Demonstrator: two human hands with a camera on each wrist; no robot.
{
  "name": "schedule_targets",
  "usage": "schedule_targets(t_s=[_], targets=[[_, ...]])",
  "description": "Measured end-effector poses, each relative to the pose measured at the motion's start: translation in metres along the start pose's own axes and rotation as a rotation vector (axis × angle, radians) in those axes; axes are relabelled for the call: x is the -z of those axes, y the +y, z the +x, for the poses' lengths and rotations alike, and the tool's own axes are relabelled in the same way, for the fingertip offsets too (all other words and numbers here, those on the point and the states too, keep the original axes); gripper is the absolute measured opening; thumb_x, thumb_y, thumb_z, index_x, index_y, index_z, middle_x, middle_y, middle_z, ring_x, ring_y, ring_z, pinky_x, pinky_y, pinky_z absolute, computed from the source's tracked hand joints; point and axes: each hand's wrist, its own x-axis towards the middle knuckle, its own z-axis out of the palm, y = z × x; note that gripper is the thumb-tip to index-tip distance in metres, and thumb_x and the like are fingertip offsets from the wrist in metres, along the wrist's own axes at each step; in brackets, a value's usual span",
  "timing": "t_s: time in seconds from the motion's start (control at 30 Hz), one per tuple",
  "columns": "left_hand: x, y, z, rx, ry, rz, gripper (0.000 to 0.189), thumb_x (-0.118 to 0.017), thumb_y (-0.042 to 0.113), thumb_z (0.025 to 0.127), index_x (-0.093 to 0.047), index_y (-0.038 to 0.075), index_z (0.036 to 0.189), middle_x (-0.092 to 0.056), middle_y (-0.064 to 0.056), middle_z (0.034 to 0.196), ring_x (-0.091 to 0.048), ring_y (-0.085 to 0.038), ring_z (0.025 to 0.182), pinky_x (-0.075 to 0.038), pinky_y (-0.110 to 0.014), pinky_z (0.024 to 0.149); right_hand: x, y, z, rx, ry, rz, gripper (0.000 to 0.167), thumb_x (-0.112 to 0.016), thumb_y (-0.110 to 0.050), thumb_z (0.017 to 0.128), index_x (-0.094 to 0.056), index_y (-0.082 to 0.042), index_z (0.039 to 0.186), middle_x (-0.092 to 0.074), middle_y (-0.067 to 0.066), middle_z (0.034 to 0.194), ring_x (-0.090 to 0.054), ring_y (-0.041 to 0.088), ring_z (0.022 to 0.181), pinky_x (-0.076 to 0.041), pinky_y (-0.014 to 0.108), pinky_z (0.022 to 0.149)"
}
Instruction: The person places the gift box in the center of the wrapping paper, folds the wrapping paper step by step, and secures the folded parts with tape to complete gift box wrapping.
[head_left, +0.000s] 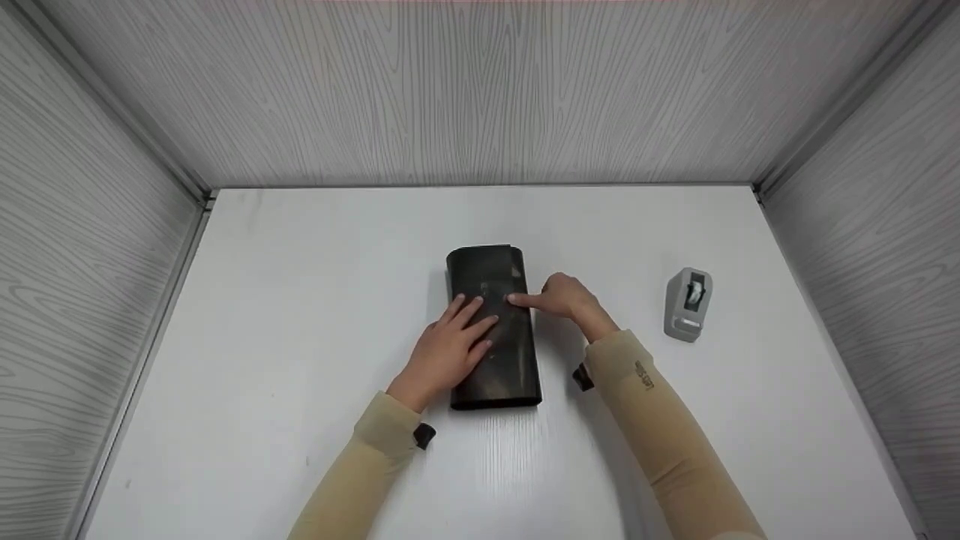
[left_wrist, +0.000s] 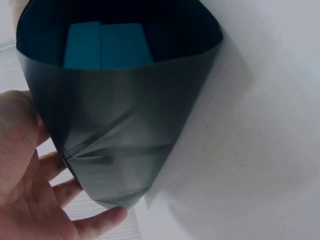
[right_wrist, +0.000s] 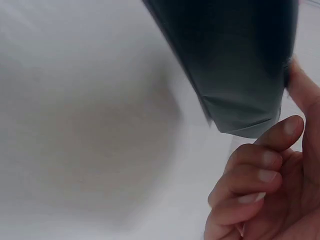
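Observation:
A black sheet, wrapped into a flattened sleeve, lies lengthwise on the white table. Through its near end in the left wrist view shows a box end, tinted teal, with a seam. My left hand rests on the upper face of the wrap with spread fingers, and its palm is over the left edge. From the right side, my right hand presses its extended thumb on the top, near the overlapping edge. Its other fingers are loosely bent beside the wrap, around nothing.
A grey tape dispenser with a roll in it stands on the right part of the white table. Wood-grain panels enclose the table at the back and both sides.

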Motion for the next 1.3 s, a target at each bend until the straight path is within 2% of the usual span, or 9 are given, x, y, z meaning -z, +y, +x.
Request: schedule_targets(t_s=[0.1,0.17,0.3,0.4,0.63,0.77,0.97,1.17,1.3], targets=[[0.0,0.0,0.0,-0.005,0.004,0.006,0.045,-0.047,0.041,0.103,-0.052,0.025,0.145,-0.032,-0.005,0.157,-0.019,-0.027,0.147,-0.042,-0.055,0.099,-0.006,0.009,0.001,0.02,0.016,0.057,0.104,-0.06,-0.079,0.075,-0.055,0.009,0.13,-0.059,0.025,0.125,-0.059,0.033,0.105,-0.048,0.046,0.09],[-0.001,-0.001,0.0,-0.009,0.011,0.007,0.045,-0.048,0.041,0.103,-0.052,0.024,0.144,-0.033,-0.006,0.157,-0.02,-0.028,0.147,-0.042,-0.056,0.098,-0.011,0.015,0.002,0.059,0.025,0.078,0.098,-0.053,-0.079,0.08,-0.059,0.008,0.125,-0.063,0.022,0.118,-0.06,0.03,0.099,-0.049,0.044,0.086],[0.0,-0.001,-0.001,-0.007,0.023,0.005,0.044,-0.049,0.041,0.103,-0.053,0.024,0.144,-0.034,-0.006,0.156,-0.021,-0.028,0.146,-0.043,-0.055,0.098,-0.02,0.026,-0.002,0.163,-0.008,0.167,0.079,-0.037,-0.073,0.093,-0.065,0.001,0.087,-0.059,0.009,0.075,-0.051,0.02,0.065,-0.043,0.035,0.063],[-0.001,-0.001,-0.001,-0.001,0.024,0.0,0.044,-0.049,0.041,0.103,-0.053,0.025,0.144,-0.033,-0.005,0.157,-0.02,-0.027,0.147,-0.042,-0.055,0.098,-0.025,0.034,-0.011,0.225,-0.021,0.245,0.07,-0.036,-0.064,0.098,-0.056,-0.002,0.074,-0.05,0.004,0.061,-0.044,0.017,0.054,-0.038,0.032,0.054],[-0.005,-0.001,-0.003,0.012,0.026,-0.037,0.045,-0.047,0.04,0.104,-0.051,0.024,0.145,-0.03,-0.005,0.158,-0.013,-0.028,0.148,-0.034,-0.055,0.106,-0.04,0.037,-0.04,0.37,0.103,0.355,0.038,-0.055,-0.038,0.101,-0.054,-0.002,0.113,-0.064,0.013,0.09,-0.068,0.027,0.073,-0.051,0.035,0.063],[-0.007,-0.001,-0.004,0.003,0.048,-0.047,0.044,-0.047,0.039,0.104,-0.052,0.023,0.145,-0.031,-0.006,0.158,-0.01,-0.034,0.148,-0.027,-0.055,0.11,-0.048,0.032,-0.059,0.438,0.199,0.28,0.041,-0.061,-0.029,0.099,-0.051,-0.008,0.132,-0.061,0.012,0.104,-0.069,0.026,0.082,-0.053,0.039,0.07],[-0.007,-0.003,-0.003,-0.008,0.034,-0.081,0.044,-0.046,0.037,0.104,-0.051,0.021,0.145,-0.03,-0.007,0.158,-0.009,-0.036,0.147,-0.025,-0.055,0.112,-0.06,0.027,-0.074,0.464,0.226,0.166,0.044,-0.062,-0.03,0.098,-0.056,-0.017,0.14,-0.059,0.012,0.121,-0.067,0.022,0.094,-0.055,0.035,0.077],[-0.006,-0.006,-0.007,-0.029,0.029,-0.149,0.045,-0.045,0.035,0.105,-0.049,0.018,0.146,-0.023,-0.01,0.16,-0.008,-0.036,0.148,-0.022,-0.052,0.114,-0.066,0.026,-0.074,0.475,0.248,0.187,0.043,-0.063,-0.027,0.097,-0.058,-0.013,0.137,-0.063,0.009,0.119,-0.067,0.02,0.09,-0.054,0.033,0.076],[-0.002,-0.005,-0.014,0.009,0.061,-0.207,0.046,-0.052,0.035,0.103,-0.05,0.017,0.145,-0.022,-0.014,0.159,-0.018,-0.035,0.146,-0.027,-0.049,0.112,-0.067,0.026,-0.074,0.473,0.246,0.2,0.044,-0.064,-0.028,0.097,-0.058,-0.013,0.137,-0.062,0.009,0.121,-0.067,0.018,0.089,-0.054,0.032,0.076]])
